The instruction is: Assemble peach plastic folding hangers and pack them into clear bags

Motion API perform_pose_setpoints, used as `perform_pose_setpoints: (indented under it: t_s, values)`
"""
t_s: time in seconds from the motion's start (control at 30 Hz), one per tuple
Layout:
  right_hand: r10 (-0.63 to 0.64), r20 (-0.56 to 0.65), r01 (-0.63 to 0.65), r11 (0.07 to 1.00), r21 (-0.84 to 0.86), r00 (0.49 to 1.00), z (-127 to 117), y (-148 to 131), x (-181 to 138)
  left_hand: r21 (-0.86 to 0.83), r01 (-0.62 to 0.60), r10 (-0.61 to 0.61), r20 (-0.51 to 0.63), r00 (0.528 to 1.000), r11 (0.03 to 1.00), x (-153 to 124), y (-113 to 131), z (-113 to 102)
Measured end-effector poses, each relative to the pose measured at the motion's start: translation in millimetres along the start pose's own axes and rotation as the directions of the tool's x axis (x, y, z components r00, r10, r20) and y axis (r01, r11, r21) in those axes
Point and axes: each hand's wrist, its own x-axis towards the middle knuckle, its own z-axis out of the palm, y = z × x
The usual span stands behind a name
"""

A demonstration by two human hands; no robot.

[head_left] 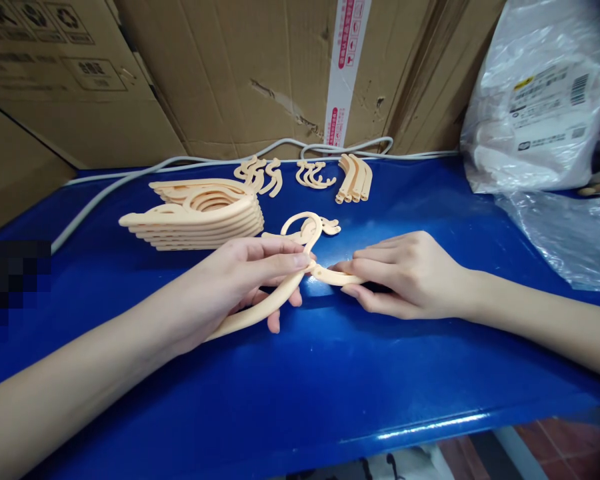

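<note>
A blue table (pixel 260 400) bore a cream hanger stack (pixel 200 223). Nearer the wearer, the left hand (pixel 247 270), partly curled, gripped a long curved piece (pixel 260 308); the right hand (pixel 410 277) pinched a shorter piece (pixel 335 277) at its tip.

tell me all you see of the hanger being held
The hanger is pale cream and plastic-looking, with a curved hook rising from where two arms meet. It is held over the blue table: the left hand grips one arm near the joint, the right hand holds the other. Whether the joint is locked is unclear.
</note>
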Motion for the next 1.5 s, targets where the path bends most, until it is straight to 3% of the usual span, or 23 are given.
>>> perform_pose_setpoints:
  t_s: [0.3,0.67,1.1,1.33,1.5]
  values:
    - [0.004,-0.051,-0.014,0.979,-0.203,0.999,0,-2,2,0.037,0.010,-0.011,0.038,0.999,0.999,-1,-1,-1]
    - [-0.090,-0.129,0.037,0.930,-0.366,0.987,0,-9,7,0.038,0.008,-0.010,0.037,0.999,0.999,2,-2,-3]
    - [-0.090,-0.116,0.042,0.930,-0.365,0.989,-2,-12,8,0.087,-0.054,0.053,0.022,0.998,0.995,-1,-2,-1]
    - [-0.049,-0.086,0.023,0.960,-0.280,0.995,-1,-14,7,0.121,-0.110,0.106,0.037,0.994,0.987,1,-5,0]
    - [0.023,-0.044,-0.031,0.982,-0.186,0.999,0,-14,5,0.123,-0.085,0.084,0.007,0.996,0.989,3,-5,0]
